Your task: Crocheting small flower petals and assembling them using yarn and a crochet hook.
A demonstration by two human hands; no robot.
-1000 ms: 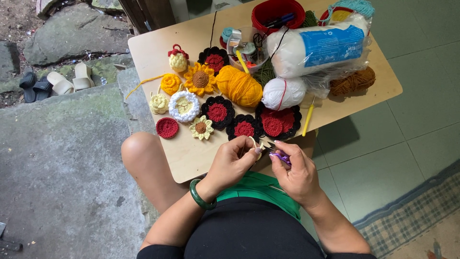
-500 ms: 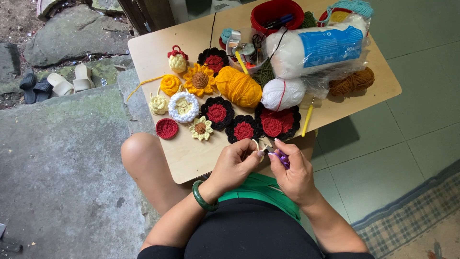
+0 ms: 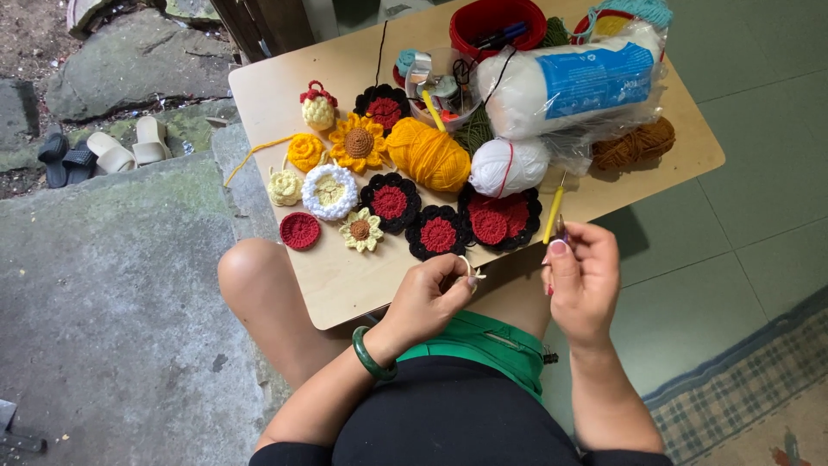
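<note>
A tiny pale yarn loop (image 3: 467, 267) sits pinched in the left hand (image 3: 429, 298), just over the bench (image 3: 332, 280) edge. It looks soft and light; best held by its rim. The right hand (image 3: 583, 280) grips a small crochet hook (image 3: 561, 230).

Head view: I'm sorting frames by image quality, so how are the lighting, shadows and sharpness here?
Head view: soft, even daylight with no harsh glare; only a mild sheen on the plastic-wrapped white yarn roll. The right hand throws a soft shadow on the green floor beside the wooden table. The crocheted flowers look sharp; the left hand shows slight softness. Table edges look slightly bowed.
</note>
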